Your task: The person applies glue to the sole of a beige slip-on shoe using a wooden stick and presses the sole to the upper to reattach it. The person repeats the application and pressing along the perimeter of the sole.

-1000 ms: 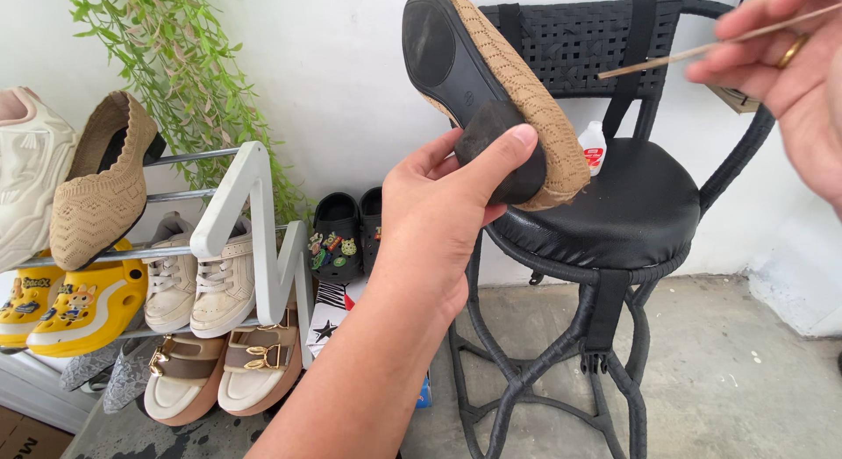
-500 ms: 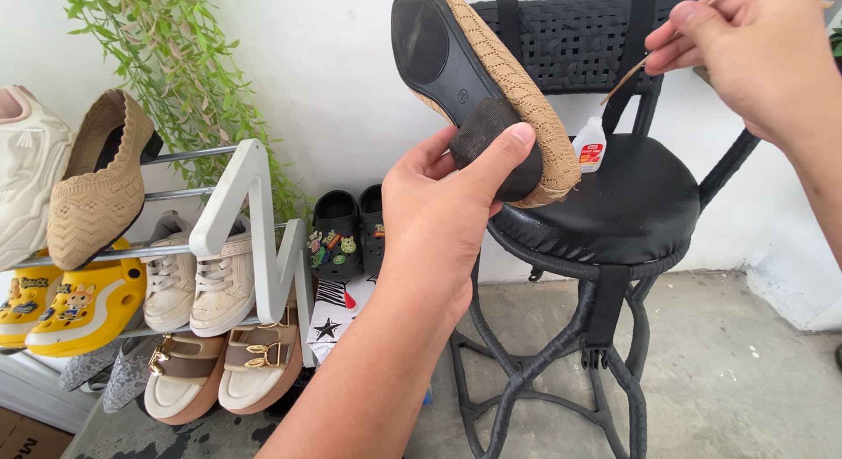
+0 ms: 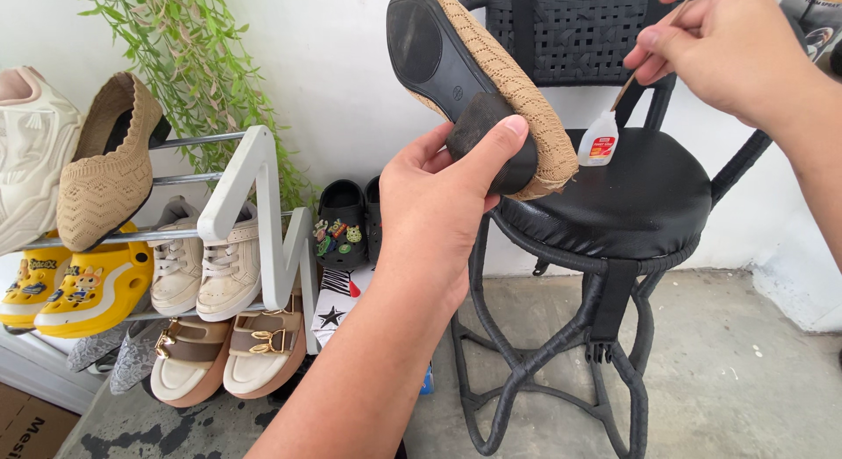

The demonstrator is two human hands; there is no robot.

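- We've got the left hand (image 3: 443,209) up in front of us, fingers clenched around the black block heel of a tan knit shoe (image 3: 491,82), thumb pressed across the heel's face
- The shoe sits sole-up and tilted, toe pointing up and left, its heel end hanging just above the front edge of the black stool (image 3: 640,196)
- Over on the right, the right hand (image 3: 728,51) pinches a thin wooden stick (image 3: 645,60) between thumb and fingers, tip angled down toward the small white glue bottle (image 3: 599,142)
- That bottle stands upright on the stool's padded seat, just beside the shoe's heel, and the stick's tip looks to be at or in its nozzle, though we can't tell if it touches
- Our read on the shoe: light, with a soft knit upper that would buckle if squeezed, and a stiffer rubbery sole, so the solid heel is the sound place to grip, just where we have it
- The smooth heel could slip, so the thumb across it earns its keep
- The bottle looks light and tippy, easy to knock over on that cushioned seat
- Off to the left, a shoe rack (image 3: 254,174) carries a matching tan shoe (image 3: 105,174), yellow clogs (image 3: 83,288), white sneakers and sandals, with a green plant (image 3: 193,56) trailing behind
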